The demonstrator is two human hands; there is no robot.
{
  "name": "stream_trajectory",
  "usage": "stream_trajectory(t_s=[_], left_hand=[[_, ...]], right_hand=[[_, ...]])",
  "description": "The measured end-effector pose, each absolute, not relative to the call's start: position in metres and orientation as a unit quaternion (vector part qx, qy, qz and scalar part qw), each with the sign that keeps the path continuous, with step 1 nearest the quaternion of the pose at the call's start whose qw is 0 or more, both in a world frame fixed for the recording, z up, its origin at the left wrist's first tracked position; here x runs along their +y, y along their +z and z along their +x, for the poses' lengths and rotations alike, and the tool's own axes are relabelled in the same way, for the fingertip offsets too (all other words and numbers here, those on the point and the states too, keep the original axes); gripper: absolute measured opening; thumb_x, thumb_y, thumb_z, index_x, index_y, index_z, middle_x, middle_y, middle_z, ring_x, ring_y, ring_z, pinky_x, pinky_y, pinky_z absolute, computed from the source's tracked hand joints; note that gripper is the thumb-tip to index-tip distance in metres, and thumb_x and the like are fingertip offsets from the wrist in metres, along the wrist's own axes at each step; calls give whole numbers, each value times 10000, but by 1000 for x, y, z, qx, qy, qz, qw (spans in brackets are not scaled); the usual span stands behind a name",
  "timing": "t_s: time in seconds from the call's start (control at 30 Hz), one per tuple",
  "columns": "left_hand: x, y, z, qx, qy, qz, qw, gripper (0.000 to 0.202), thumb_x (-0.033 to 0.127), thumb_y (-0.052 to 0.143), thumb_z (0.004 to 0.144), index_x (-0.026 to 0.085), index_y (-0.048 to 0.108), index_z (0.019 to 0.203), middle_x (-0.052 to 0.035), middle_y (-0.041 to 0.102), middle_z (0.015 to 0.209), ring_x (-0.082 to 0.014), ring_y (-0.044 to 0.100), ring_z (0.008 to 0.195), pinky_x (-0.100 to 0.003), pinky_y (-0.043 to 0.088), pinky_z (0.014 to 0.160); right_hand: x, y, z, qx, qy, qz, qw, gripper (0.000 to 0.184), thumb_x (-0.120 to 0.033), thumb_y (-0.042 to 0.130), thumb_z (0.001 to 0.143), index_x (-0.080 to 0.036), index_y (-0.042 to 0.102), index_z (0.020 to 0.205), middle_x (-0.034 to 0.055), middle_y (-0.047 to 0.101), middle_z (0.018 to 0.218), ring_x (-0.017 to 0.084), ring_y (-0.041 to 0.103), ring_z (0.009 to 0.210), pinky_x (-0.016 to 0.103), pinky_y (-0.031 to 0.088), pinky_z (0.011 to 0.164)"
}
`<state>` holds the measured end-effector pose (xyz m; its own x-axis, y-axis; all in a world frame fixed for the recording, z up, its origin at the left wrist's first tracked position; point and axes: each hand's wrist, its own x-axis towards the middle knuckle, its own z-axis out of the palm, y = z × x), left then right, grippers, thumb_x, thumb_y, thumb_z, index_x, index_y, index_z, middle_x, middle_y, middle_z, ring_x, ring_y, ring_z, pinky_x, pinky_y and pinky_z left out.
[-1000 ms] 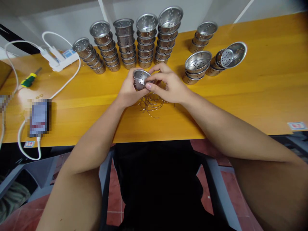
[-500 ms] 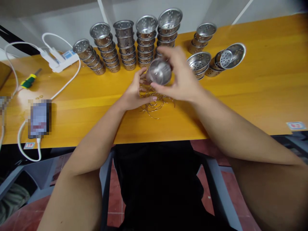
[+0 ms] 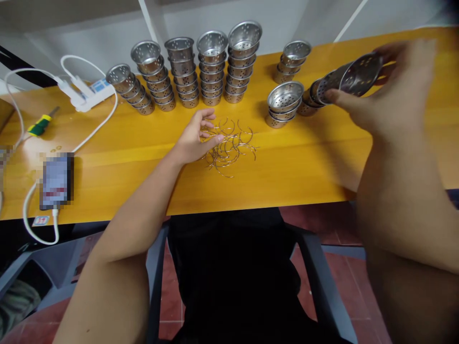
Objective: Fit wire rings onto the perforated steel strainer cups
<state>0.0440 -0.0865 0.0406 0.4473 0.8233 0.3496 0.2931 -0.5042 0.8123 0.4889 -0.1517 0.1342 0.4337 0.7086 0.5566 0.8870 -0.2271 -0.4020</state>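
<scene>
My right hand [image 3: 390,100] is raised at the far right and grips a small perforated metal cup [image 3: 360,74], held against the open end of a stack of such cups lying on its side [image 3: 315,93]. The hand is blurred by motion. My left hand [image 3: 195,136] rests on the orange table [image 3: 287,157] with its fingers spread, fingertips touching a pile of thin wire rings [image 3: 229,145]. It holds nothing.
Several upright stacks of perforated cups [image 3: 211,67] line the table's back edge, with two shorter stacks [image 3: 285,102] to the right. At left lie a white power strip [image 3: 86,88] with cables, a green-handled screwdriver [image 3: 39,123] and a phone [image 3: 56,180].
My right hand took the cup from in front of me and carried it right to the lying stack. My left hand let go of the cup and dropped onto the wire rings.
</scene>
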Motion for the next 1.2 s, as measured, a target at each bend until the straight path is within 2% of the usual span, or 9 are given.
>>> stream_trajectory(t_s=[0.1, 0.4, 0.53, 0.67, 0.77, 0.9, 0.97, 1.07, 1.2], left_hand=[[-87, 41, 44, 358, 388, 769, 360, 812, 396, 981, 945, 274, 625, 1664, -196, 733, 1703, -292, 759, 1393, -439, 720, 1080], [-85, 38, 42, 353, 390, 764, 374, 793, 366, 976, 925, 261, 638, 1635, -194, 744, 1691, -274, 766, 1373, -428, 715, 1074], [-85, 36, 42, 348, 394, 767, 369, 812, 383, 967, 928, 251, 622, 1651, -200, 747, 1676, -272, 779, 1371, -419, 715, 1074], [-86, 38, 43, 358, 389, 762, 373, 820, 396, 984, 921, 250, 634, 1648, -195, 753, 1685, -268, 773, 1369, -418, 705, 1090], [-87, 39, 43, 360, 390, 758, 378, 811, 382, 981, 922, 246, 641, 1645, -192, 760, 1684, -261, 773, 1361, -416, 704, 1095], [-86, 38, 42, 354, 389, 762, 379, 796, 333, 974, 918, 234, 642, 1635, -198, 771, 1667, -262, 791, 1358, -411, 705, 1088], [-86, 39, 41, 355, 380, 766, 377, 778, 324, 967, 931, 241, 640, 1632, -186, 778, 1658, -259, 799, 1363, -406, 708, 1092], [-86, 41, 40, 357, 367, 773, 374, 731, 310, 947, 963, 259, 643, 1626, -163, 783, 1653, -257, 805, 1383, -398, 712, 1091], [-86, 42, 39, 353, 366, 775, 375, 704, 274, 939, 975, 256, 655, 1619, -167, 783, 1643, -274, 810, 1404, -415, 713, 1103]], right_hand=[[-144, 122, 492, -527, -120, -774, 331, 1303, 90, 1268, 398, -131, 748, 1572, 272, 758, 1654, 368, 818, 1509, 482, 714, 1187], [-136, 119, 489, -557, -77, -759, 330, 1125, 36, 1225, 677, -122, 697, 1658, 338, 717, 1718, 362, 757, 1609, 451, 605, 1355], [-133, 120, 483, -566, -43, -745, 350, 1394, 108, 1229, 551, -23, 599, 1788, 384, 648, 1802, 309, 714, 1687, 320, 530, 1416], [-133, 127, 480, -585, -20, -743, 323, 1584, 76, 1258, 453, -55, 579, 1878, 380, 582, 1866, 307, 673, 1736, 282, 451, 1469], [-131, 138, 478, -609, -26, -739, 287, 1400, 41, 1251, 524, -65, 693, 1803, 372, 647, 1814, 343, 736, 1669, 340, 513, 1421], [-116, 155, 487, -613, -24, -769, 182, 1198, -155, 1274, 575, -84, 797, 1672, 290, 828, 1628, 378, 791, 1593, 437, 587, 1269], [-106, 162, 498, -610, -5, -781, 131, 1135, -188, 1260, 637, -129, 795, 1671, 251, 846, 1615, 400, 784, 1603, 483, 599, 1240], [-93, 169, 516, -679, 26, -728, 90, 806, -259, 1179, 944, -271, 765, 1635, 233, 800, 1699, 468, 784, 1599, 598, 640, 1321], [-80, 176, 528, -701, 37, -711, 45, 621, -260, 1177, 948, -303, 744, 1391, 174, 856, 1498, 417, 831, 1386, 578, 665, 1243]])
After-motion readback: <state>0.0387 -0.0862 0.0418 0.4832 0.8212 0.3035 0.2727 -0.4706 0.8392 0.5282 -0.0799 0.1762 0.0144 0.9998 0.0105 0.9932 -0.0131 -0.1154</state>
